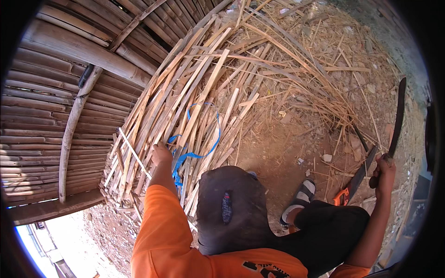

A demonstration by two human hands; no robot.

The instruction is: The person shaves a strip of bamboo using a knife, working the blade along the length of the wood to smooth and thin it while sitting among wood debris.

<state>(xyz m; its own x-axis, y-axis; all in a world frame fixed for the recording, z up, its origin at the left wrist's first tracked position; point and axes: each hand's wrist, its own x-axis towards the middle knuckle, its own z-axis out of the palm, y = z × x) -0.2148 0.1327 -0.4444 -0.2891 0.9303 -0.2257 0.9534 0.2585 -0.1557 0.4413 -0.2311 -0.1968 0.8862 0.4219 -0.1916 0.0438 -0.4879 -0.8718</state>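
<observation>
My left hand reaches into a big heap of split bamboo strips at the left. Its fingers are bent closed around a bamboo strip near the heap's lower end; the fingertips are partly hidden. Beside that hand, a blue strap lies looped over the strips. At the far right, my right hand is wrapped round the handle of a machete. The long dark blade points upward, away from me, and touches none of the strips.
A handsaw with an orange handle lies on the dirt floor by my sandalled foot. A bamboo slat wall borders the heap at left. Straw and shavings cover the ground at the back. My bent knee stands between my arms.
</observation>
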